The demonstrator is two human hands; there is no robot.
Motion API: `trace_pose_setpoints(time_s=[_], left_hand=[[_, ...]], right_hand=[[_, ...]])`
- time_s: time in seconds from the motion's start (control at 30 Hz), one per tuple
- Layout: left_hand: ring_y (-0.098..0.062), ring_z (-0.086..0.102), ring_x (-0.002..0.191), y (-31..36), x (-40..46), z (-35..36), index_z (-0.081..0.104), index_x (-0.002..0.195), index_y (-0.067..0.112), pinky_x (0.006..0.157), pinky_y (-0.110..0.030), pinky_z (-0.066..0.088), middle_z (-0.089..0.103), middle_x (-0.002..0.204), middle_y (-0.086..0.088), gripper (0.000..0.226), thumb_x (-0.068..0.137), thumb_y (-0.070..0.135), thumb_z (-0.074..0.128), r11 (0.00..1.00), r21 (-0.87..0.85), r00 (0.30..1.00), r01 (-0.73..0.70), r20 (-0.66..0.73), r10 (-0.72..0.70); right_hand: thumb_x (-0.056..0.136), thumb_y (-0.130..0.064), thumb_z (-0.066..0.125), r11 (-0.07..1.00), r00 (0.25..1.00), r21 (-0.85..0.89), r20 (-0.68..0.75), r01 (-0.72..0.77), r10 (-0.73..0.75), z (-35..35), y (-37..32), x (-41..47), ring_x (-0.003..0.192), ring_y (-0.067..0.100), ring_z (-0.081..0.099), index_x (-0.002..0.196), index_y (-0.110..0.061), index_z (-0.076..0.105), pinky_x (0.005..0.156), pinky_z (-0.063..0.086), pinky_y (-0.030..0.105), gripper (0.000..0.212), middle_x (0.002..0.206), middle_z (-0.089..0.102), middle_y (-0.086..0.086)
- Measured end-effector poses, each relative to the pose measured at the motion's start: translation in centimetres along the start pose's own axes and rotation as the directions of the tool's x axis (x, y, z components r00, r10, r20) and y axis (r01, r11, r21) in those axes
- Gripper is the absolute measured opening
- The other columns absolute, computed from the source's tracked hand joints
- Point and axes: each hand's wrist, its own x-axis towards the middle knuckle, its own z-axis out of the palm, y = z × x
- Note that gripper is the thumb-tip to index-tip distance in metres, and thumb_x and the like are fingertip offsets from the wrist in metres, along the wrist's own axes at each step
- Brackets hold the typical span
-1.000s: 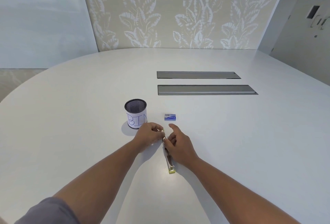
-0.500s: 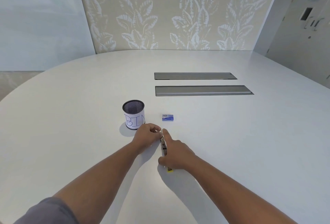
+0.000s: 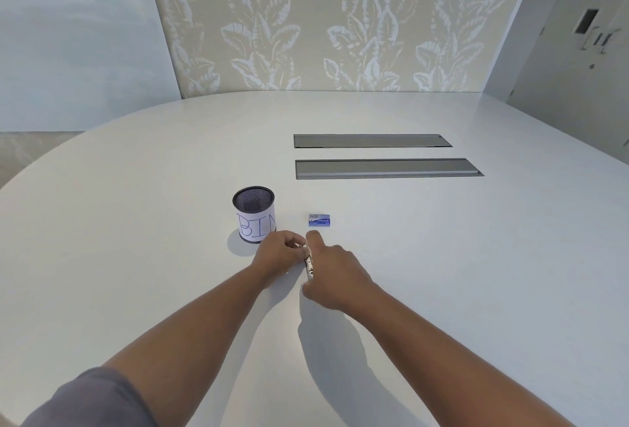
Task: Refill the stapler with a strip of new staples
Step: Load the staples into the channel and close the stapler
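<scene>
From the head view, a white rounded tabletop (image 3: 136,222) fills most of the scene, and both bare forearms reach forward to meet near its middle. The stapler (image 3: 309,263), a slim metal piece, lies between the two hands with its long axis pointing away from the person; only a short stretch of it shows, the near end hidden under the right hand. The left hand (image 3: 280,251) has its fingers curled in around the far end of the stapler and pinches it there. The right hand (image 3: 332,273) lies over the near part of the stapler, its forefinger stretched forward alongside the metal and the other fingers curled down around it. Just beyond the hands sits a small blue staple box (image 3: 319,219) flat on the tabletop, apart from both hands. To its left stands a black mesh cup (image 3: 254,213) wrapped in white paper lettered "BIN", upright, just beyond the left hand. Farther back two long grey cable hatches (image 3: 388,167) are set flush in the surface, side by side.
</scene>
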Motion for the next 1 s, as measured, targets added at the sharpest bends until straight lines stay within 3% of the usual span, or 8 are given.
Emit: trace_pose_setpoints(time_s=[0.1,0.2,0.27,0.67,0.77,0.83,0.9,1.0], left_hand=[[-0.006,0.053,0.053,-0.1,0.0,0.1,0.076,0.094,0.014,0.047,-0.017,0.040,0.061,0.065,0.006,0.013,0.081,0.013,0.077,0.999,-0.038,1.000,0.016,0.003,-0.016],[-0.004,0.052,0.049,-0.3,0.1,0.1,0.076,0.089,0.019,0.046,-0.016,0.040,0.060,0.061,0.010,0.010,0.081,0.019,0.080,0.998,-0.050,0.999,0.032,-0.015,-0.033],[-0.006,0.052,0.052,-0.4,0.2,0.1,0.076,0.089,0.020,0.047,-0.017,0.040,0.059,0.059,0.013,0.010,0.080,0.021,0.081,0.998,-0.044,0.999,0.037,-0.023,-0.038],[-0.009,0.047,0.055,-0.4,0.1,-0.1,0.080,0.092,0.020,0.054,-0.022,0.038,0.055,0.049,0.014,0.012,0.083,0.027,0.079,1.000,-0.011,1.000,-0.022,-0.013,0.022],[-0.010,0.055,0.060,-0.5,0.1,0.0,0.080,0.093,0.020,0.060,-0.025,0.045,0.068,0.062,0.010,0.011,0.086,0.027,0.076,0.999,-0.009,0.999,-0.031,-0.010,0.031],[-0.012,0.062,0.065,-0.5,0.1,0.0,0.079,0.093,0.015,0.070,-0.028,0.052,0.075,0.074,-0.001,0.012,0.091,0.017,0.067,0.998,-0.061,1.000,-0.014,0.000,0.014],[-0.016,0.062,0.064,-0.4,0.2,0.0,0.077,0.090,0.009,0.071,-0.028,0.053,0.071,0.070,-0.006,0.017,0.094,0.011,0.060,0.990,-0.140,1.000,0.029,0.011,-0.028],[-0.020,0.059,0.063,0.0,0.4,0.0,0.074,0.079,0.005,0.072,-0.031,0.056,0.064,0.064,-0.006,0.027,0.096,0.021,0.060,0.960,-0.261,0.995,0.096,0.024,-0.093]], right_hand=[[0.082,-0.019,0.062,0.997,0.996,0.083,-0.085,0.006,0.001,-0.4,0.2,0.3,0.065,0.021,0.051,0.108,-0.023,0.033,0.048,0.032,0.030,0.039,0.072,0.048,-0.001],[0.085,-0.028,0.061,0.976,0.984,0.219,-0.171,-0.010,0.049,-0.3,0.6,0.9,0.076,0.030,0.063,0.113,-0.020,0.044,0.061,0.053,0.037,0.034,0.080,0.063,0.004],[0.086,-0.029,0.062,0.956,0.975,0.292,-0.209,-0.009,0.073,0.3,1.1,1.2,0.079,0.030,0.065,0.110,-0.022,0.048,0.068,0.058,0.041,0.029,0.087,0.068,0.004],[0.083,-0.038,0.077,0.924,0.975,0.380,-0.185,-0.043,0.122,4.1,3.7,2.3,0.085,0.022,0.067,0.110,-0.016,0.064,0.077,0.055,0.036,0.037,0.095,0.070,0.001],[0.083,-0.033,0.073,0.929,0.975,0.368,-0.193,-0.031,0.109,4.3,3.7,2.7,0.080,0.024,0.067,0.099,-0.015,0.065,0.074,0.056,0.039,0.025,0.087,0.072,0.001],[0.084,-0.029,0.068,0.931,0.974,0.363,-0.198,-0.031,0.110,4.4,3.7,3.0,0.076,0.027,0.065,0.088,-0.012,0.062,0.070,0.055,0.042,0.018,0.079,0.070,0.003],[0.084,-0.028,0.066,0.933,0.972,0.359,-0.205,-0.034,0.114,4.5,3.8,3.3,0.074,0.028,0.064,0.083,-0.010,0.060,0.068,0.054,0.043,0.018,0.076,0.069,0.005],[0.083,-0.029,0.069,0.940,0.974,0.339,-0.199,-0.035,0.108,4.5,3.9,3.6,0.074,0.027,0.062,0.082,-0.013,0.059,0.067,0.052,0.040,0.019,0.076,0.067,0.002]])
